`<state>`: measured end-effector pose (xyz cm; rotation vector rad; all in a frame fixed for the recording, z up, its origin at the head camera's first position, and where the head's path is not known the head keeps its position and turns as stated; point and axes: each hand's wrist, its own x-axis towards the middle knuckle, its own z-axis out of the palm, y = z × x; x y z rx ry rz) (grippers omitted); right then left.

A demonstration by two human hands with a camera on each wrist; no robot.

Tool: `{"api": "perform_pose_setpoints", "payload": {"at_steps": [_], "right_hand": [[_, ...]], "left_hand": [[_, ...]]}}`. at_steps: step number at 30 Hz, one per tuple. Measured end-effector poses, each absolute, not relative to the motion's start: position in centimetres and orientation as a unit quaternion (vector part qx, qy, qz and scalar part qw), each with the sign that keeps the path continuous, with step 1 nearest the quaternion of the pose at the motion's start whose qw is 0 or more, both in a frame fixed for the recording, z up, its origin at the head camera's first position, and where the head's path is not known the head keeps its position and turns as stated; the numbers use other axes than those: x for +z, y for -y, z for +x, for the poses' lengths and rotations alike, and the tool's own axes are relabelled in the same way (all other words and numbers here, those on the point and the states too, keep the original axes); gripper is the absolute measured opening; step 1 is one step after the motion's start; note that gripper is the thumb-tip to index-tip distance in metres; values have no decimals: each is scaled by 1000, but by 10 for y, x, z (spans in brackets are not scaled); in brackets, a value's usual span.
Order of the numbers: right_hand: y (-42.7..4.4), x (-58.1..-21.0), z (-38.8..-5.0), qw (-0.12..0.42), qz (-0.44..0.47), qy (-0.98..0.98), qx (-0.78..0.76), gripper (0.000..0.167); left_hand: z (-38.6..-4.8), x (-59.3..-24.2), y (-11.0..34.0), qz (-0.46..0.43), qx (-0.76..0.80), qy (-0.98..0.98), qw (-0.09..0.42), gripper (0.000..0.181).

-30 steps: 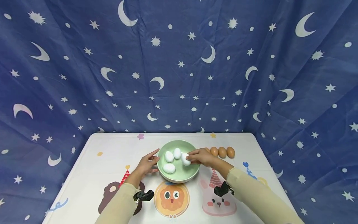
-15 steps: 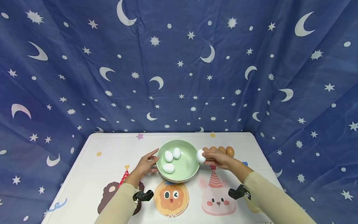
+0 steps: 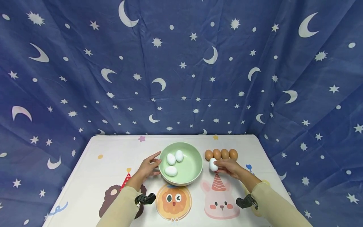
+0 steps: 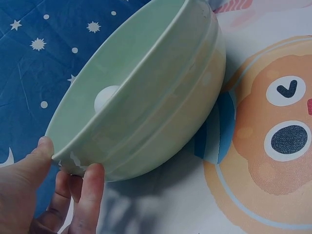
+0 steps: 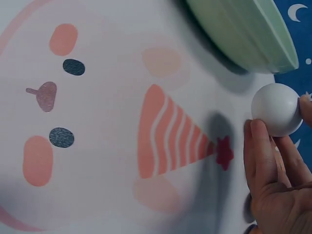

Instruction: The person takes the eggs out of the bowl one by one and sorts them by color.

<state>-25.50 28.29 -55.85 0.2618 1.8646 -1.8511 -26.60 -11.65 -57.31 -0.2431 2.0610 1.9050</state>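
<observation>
A light green bowl [image 3: 195,170] stands on the table with 3 white eggs [image 3: 171,170] in it. At its left rim my left hand [image 3: 146,167] holds the bowl, thumb at the rim and curled fingertips against the outer wall in the left wrist view. To the right of the bowl, my right hand [image 3: 231,167] pinches another white egg [image 5: 276,109] between thumb and fingers. This egg is just in front of a row of brown eggs [image 3: 225,154]; its shadow on the cloth in the right wrist view suggests it is off the table.
The white tablecloth [image 3: 113,164] bears printed cartoon figures, among them a rabbit [image 3: 222,208] and an orange round face [image 3: 174,201]. A blue curtain [image 3: 181,104] with moons and stars hangs behind the table and along both sides.
My right hand has lifted a white egg out of the bowl and carried it right, over the rim, to near the brown eggs. My left hand has stayed at the bowl.
</observation>
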Motion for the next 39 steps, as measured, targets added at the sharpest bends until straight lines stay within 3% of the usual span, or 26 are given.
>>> {"api": "perform_pose_setpoints", "payload": {"at_steps": [23,39], "right_hand": [[-262,-587,-253,177,185,-781,-569,34],[-262,-584,-252,185,176,-777,-576,30]], "left_hand": [[-264,-572,116,-87,666,-723,161,51],[-264,-570,116,-88,665,-724,163,51]]}}
